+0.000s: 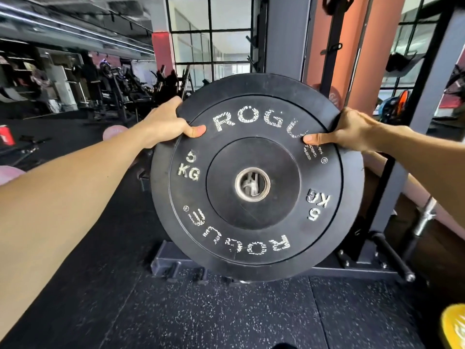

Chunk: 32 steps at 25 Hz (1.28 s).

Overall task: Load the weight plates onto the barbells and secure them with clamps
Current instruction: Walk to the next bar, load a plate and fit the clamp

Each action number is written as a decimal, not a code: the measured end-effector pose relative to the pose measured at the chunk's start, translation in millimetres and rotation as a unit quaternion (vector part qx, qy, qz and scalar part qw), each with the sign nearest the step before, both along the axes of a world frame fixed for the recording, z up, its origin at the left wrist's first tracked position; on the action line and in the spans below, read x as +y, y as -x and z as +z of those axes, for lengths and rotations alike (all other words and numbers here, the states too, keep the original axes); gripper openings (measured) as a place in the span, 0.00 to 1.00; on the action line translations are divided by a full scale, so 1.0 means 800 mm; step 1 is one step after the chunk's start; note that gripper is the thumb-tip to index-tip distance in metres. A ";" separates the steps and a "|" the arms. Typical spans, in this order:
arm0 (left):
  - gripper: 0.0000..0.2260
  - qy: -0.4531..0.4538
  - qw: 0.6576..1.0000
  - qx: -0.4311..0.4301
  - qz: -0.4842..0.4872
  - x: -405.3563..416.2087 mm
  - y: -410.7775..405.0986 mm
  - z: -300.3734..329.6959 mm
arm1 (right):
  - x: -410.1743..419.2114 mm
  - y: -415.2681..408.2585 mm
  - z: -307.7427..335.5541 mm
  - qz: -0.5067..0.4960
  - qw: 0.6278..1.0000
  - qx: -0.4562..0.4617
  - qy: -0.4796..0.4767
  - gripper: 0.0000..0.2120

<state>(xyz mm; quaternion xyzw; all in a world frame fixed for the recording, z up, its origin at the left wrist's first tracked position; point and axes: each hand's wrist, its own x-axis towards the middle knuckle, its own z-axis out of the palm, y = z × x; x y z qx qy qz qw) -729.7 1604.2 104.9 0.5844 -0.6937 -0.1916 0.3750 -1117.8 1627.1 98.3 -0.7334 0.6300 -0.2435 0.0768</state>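
Note:
A black 5 kg bumper plate (256, 222) marked ROGUE in worn white letters fills the middle of the head view, held upright and facing me. My left hand (167, 122) grips its upper left rim, thumb on the face. My right hand (349, 131) grips its upper right rim the same way. Something metallic shows through the plate's steel-ringed centre hole (252, 184); I cannot tell what it is. A barbell sleeve (425, 217) shows at the right, behind the plate's edge.
A grey rack upright (286, 34) and its floor base (171, 263) stand behind the plate. A black peg (392, 258) sticks out low on the right. A yellow plate edge (453, 326) sits at the bottom right. Pink balls (114, 132) and machines fill the left background.

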 end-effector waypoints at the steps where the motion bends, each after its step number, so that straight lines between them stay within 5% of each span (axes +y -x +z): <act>1: 0.24 0.002 1.000 0.004 -0.002 0.003 -0.002 -0.023 | -0.001 -0.002 -0.023 -0.005 1.000 0.002 -0.001 0.46; 7: 0.24 -0.004 1.000 0.025 -0.015 0.024 -0.016 -0.147 | 0.022 -0.020 -0.135 -0.024 0.999 0.021 -0.011 0.48; 16: 0.24 -0.005 0.997 0.070 -0.043 0.069 -0.022 -0.207 | 0.096 -0.048 -0.188 -0.056 0.998 0.018 0.011 0.29; 27: 0.24 -0.034 0.996 0.066 -0.048 0.061 -0.022 -0.298 | 0.094 -0.041 -0.267 -0.102 0.993 0.052 -0.011 0.43; 32: 0.26 0.023 0.996 0.074 -0.039 0.062 -0.022 -0.306 | 0.096 -0.037 -0.286 -0.099 0.994 -0.007 0.047 0.48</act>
